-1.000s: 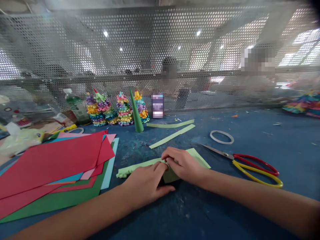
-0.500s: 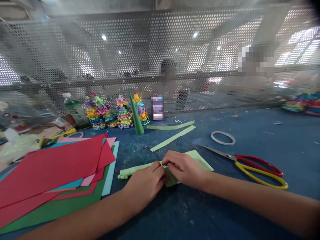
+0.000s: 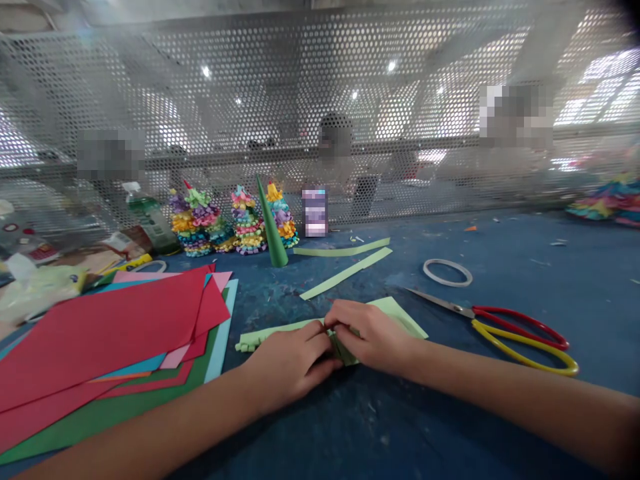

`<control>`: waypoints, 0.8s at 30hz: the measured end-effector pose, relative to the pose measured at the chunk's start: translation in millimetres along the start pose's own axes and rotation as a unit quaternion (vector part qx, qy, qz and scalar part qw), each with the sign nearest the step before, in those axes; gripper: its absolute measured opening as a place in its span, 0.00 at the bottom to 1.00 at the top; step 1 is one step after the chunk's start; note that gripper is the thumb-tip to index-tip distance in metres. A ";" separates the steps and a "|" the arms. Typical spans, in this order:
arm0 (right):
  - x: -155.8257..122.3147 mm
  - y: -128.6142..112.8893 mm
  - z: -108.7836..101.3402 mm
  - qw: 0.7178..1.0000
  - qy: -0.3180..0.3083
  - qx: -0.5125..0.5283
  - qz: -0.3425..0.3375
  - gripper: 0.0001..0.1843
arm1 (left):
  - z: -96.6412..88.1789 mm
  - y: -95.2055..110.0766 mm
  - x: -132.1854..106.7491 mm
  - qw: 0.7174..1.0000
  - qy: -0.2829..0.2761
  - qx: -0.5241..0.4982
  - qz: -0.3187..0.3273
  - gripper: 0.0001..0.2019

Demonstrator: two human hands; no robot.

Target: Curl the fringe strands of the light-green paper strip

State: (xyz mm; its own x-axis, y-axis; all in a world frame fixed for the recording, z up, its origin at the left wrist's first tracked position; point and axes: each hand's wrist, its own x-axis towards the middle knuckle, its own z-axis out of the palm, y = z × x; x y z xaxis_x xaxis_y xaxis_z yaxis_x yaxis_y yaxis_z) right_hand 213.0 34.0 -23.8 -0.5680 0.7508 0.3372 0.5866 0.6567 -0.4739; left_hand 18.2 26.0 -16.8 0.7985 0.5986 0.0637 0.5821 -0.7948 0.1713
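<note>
A light green paper strip (image 3: 395, 319) lies on the blue table, its left end cut into a curled fringe. Fingers bent, my left hand (image 3: 295, 357) is closed on the fringed edge near the middle of the strip. My right hand (image 3: 373, 333) pinches the same paper just to the right, the fingertips of both hands close together. The hands hide the stretch of fringe between them. Beyond them lie two narrow light green strips (image 3: 345, 273). Scissors (image 3: 467, 313) with one red and one yellow handle rest to the right of my right hand.
Coloured paper sheets (image 3: 115, 327) are stacked at the left. A green paper cone (image 3: 273, 233) stands before several fringed paper cones (image 3: 249, 223). A tape ring (image 3: 447, 273) lies behind the scissors. A phone (image 3: 315, 213) leans at a perforated metal screen (image 3: 425, 127); people are behind it.
My left fingers have shifted slightly to the right and down over the fringed edge, covering more of it. My right hand keeps its place on the paper.
</note>
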 end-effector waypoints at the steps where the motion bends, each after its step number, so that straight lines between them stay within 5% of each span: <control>1: -0.1 0.0 0.0 1.000 -0.001 -0.003 0.000 0.10 | -0.1 -1.6 0.3 1.000 0.001 -0.001 0.009 0.11; 9: 0.4 0.6 0.5 1.000 0.001 -0.010 -0.009 0.10 | -3.4 -0.9 -4.0 0.997 0.006 0.023 0.072 0.17; 13: 0.7 0.0 0.5 1.000 -0.003 -0.011 -0.011 0.10 | -2.0 -2.2 -3.6 0.997 0.008 0.024 0.066 0.10; 24: 1.4 -1.2 0.4 1.000 -0.006 -0.016 -0.015 0.10 | 1.5 -5.4 -2.7 0.999 0.007 0.013 0.046 0.09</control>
State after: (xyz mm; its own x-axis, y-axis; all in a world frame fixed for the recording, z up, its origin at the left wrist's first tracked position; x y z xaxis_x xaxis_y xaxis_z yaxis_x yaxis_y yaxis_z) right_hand 211.3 34.2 -23.1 -0.5931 0.7292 0.3412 0.5871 0.6818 -0.4365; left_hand 13.1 28.5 -19.4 0.8468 0.5240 0.0916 0.5101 -0.8488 0.1390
